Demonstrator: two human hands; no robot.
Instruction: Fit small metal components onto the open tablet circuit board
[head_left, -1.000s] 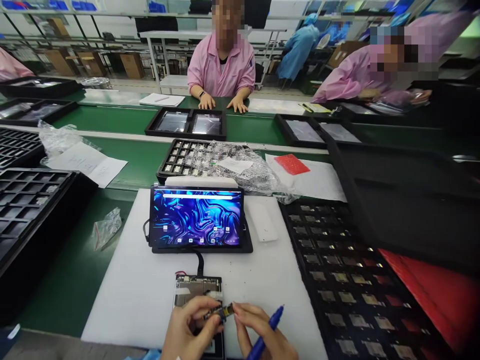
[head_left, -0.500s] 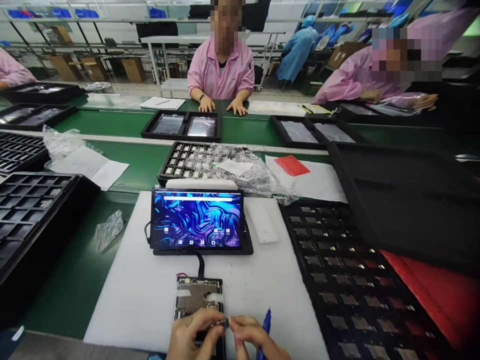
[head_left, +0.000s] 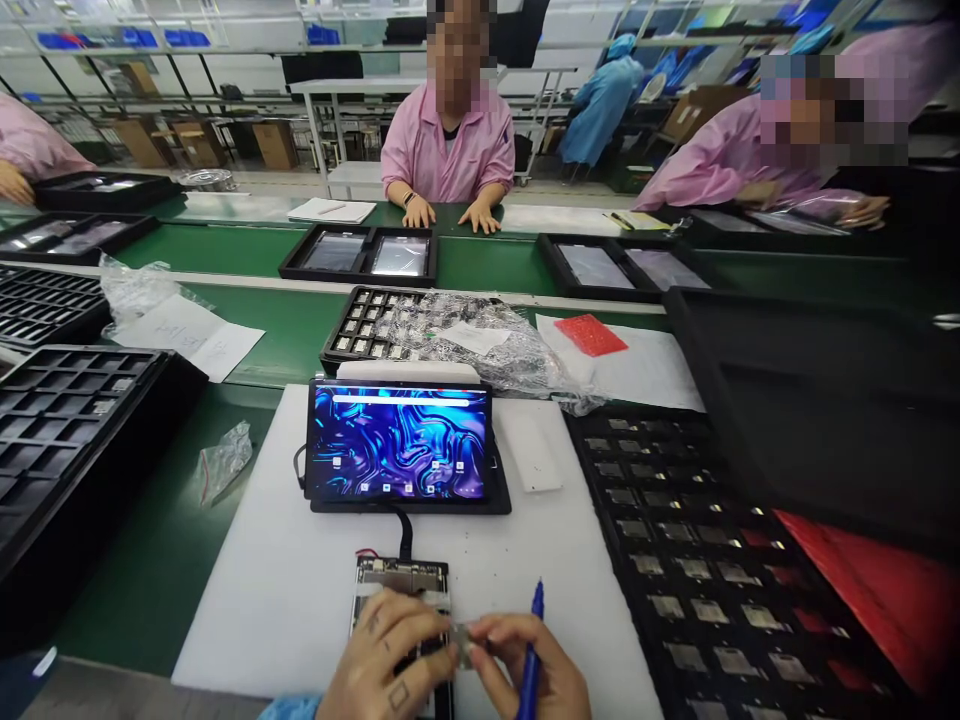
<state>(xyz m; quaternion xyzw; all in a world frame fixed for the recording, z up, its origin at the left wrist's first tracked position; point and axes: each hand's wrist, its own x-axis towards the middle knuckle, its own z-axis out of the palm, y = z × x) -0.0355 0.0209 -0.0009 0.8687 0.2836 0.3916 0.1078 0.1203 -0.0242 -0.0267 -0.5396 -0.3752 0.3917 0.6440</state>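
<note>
Between my hands is a small grey metallic part, flat and partly covered by fingertips; its exact kind is not clear. My left hand pinches its left side, and my right hand pinches its right side. A blue pen is also tucked in my right hand, tip up. Under my left hand lies an opened device with bare circuitry, its lower part mostly hidden. A black ribbon cable runs from it towards a lit tablet screen propped up behind.
A white foam mat lies underneath. At right stands a black compartment tray of small metallic parts; another black tray is at left. Crumpled plastic wrap covers a tray behind the screen. Across the green bench sits a person in pink.
The small part has turned so that a flatter face shows. My left hand has rotated, its back now more in view over the opened device. The whole view has shifted slightly.
</note>
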